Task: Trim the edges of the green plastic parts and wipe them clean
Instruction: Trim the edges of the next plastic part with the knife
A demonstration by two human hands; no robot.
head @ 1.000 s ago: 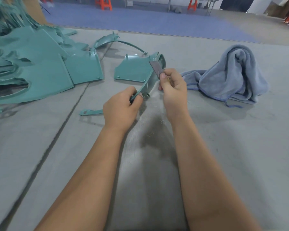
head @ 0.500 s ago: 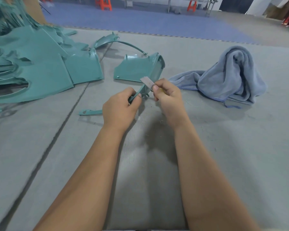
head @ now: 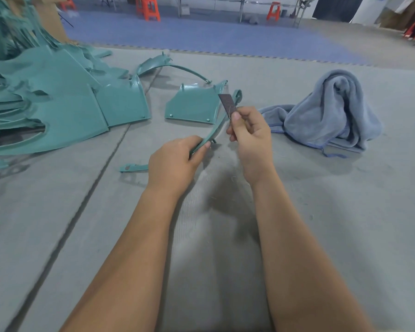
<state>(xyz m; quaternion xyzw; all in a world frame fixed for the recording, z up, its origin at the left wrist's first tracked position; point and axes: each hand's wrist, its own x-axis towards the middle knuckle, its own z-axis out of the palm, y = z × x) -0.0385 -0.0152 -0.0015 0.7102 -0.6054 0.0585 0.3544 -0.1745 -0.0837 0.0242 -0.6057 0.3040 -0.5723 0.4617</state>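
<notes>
While the left hand (head: 175, 161) clamps the lower end of a curved green strip (head: 213, 133) above the grey mat (head: 321, 212), the right hand (head: 249, 130) pinches a dark blade (head: 227, 105) against the strip's edge. A blue-grey cloth (head: 331, 111) lies just to the right.

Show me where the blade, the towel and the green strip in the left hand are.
blade (head: 227, 104): head view, on the flat dark face above the thumb.
towel (head: 331, 111): head view, on the middle of the bunched folds.
green strip (head: 213, 131): head view, on the curved stretch between the two hands.
</notes>
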